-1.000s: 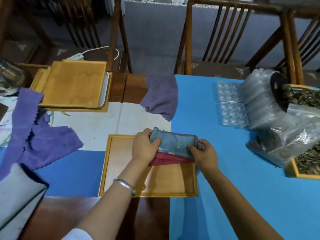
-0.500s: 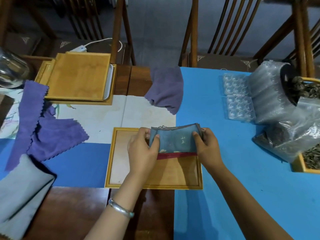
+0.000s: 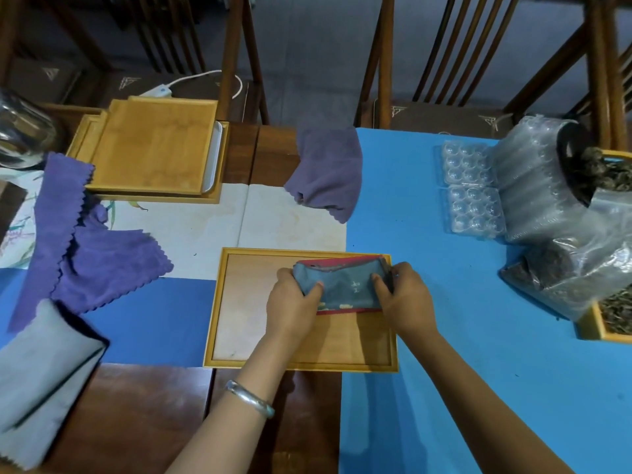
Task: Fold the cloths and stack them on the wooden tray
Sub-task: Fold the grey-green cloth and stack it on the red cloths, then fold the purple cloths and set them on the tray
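Folded blue cloth (image 3: 345, 285): soft, faded, small pale markings on its face, a flat oblong. It lies on a folded red cloth (image 3: 337, 262), of which only thin edges show above and below. Both sit in the far right part of the wooden tray (image 3: 239, 323), a shallow pale rectangle with a raised yellow rim.

Left hand (image 3: 290, 304) grips the blue cloth's left end, thumb on top, fingers (image 3: 285, 273) curled over the far edge. Right hand (image 3: 405, 301) clamps the right end likewise, thumb pressed on the face. A silver bangle (image 3: 251, 398) on the left wrist.

Around: two purple cloths with zigzag-cut edges (image 3: 85, 248) lie loose at left, overlapping. A grey-blue cloth (image 3: 37, 381) is folded at near left, hanging off the bench. A duller purple towel (image 3: 328, 169), plush and rumpled, lies beyond the tray. Far left, a stack of wooden trays (image 3: 154, 148) with a white one between them. At right, clear plastic blister trays (image 3: 468, 189) with round cells, a roll of bubble wrap (image 3: 533, 186), and a crinkled plastic bag (image 3: 581, 268) over a yellow box of dried leaves (image 3: 615, 316). Nothing stands between hands and tray.

Bench (image 3: 136, 422): dark polished wood, covered in part by a blue sheet (image 3: 461, 336) and a white printed mat (image 3: 212, 230). Dark wooden slat-back chairs (image 3: 444, 63) stand behind, over a grey floor.
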`<state>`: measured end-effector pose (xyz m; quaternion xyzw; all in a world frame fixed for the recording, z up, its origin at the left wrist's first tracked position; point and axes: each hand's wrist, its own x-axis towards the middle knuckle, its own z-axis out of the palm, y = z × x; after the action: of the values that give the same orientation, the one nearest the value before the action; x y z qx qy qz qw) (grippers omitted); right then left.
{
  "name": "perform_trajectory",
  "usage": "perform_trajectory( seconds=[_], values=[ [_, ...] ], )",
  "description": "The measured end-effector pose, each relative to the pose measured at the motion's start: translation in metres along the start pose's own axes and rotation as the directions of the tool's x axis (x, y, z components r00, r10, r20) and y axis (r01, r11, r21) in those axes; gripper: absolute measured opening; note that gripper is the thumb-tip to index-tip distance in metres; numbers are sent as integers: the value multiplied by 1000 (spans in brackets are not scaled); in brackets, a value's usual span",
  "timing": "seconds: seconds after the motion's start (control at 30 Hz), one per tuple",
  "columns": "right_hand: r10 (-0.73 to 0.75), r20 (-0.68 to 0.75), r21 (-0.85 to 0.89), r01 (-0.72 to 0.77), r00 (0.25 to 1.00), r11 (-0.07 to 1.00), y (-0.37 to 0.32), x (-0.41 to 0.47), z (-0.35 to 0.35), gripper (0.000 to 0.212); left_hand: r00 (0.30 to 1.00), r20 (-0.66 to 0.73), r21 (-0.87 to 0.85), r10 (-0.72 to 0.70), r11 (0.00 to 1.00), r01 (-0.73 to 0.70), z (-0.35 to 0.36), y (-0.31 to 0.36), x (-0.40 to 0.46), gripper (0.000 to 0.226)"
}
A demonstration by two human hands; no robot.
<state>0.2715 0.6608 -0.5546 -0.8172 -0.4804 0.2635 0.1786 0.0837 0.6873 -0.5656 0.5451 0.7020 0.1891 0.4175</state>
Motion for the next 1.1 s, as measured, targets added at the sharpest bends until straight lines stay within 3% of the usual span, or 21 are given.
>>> perform_trajectory(
  seconds=[0.17,0.43,0.63,0.87,0.97,1.1],
  values=[
    [28,-44,72,-25,999,997,0,-6,4,28,990,-58,-73,126,989,-130,2,4,16,30],
    [-3,-107,79,11,994,997,-2,-7,5,31,978,-49,-13,202,979,-203,-8,-5,19,18],
    [-46,-218,154,80,975,985,-12,6,-23,36,941,-270,14,204,978,-208,-46,4,30,15],
    [-267,-80,54,272,960,961,-54,61,-36,34,911,-124,288,394,893,-347,-66,51,89,29],
    [-372,25,-84,373,928,924,-73,99,-32,38,878,-75,323,473,845,-427,-63,75,128,32],
    [-486,125,-215,502,865,838,-90,148,-20,55,882,-29,350,470,832,-431,-53,85,176,43]
  ],
)
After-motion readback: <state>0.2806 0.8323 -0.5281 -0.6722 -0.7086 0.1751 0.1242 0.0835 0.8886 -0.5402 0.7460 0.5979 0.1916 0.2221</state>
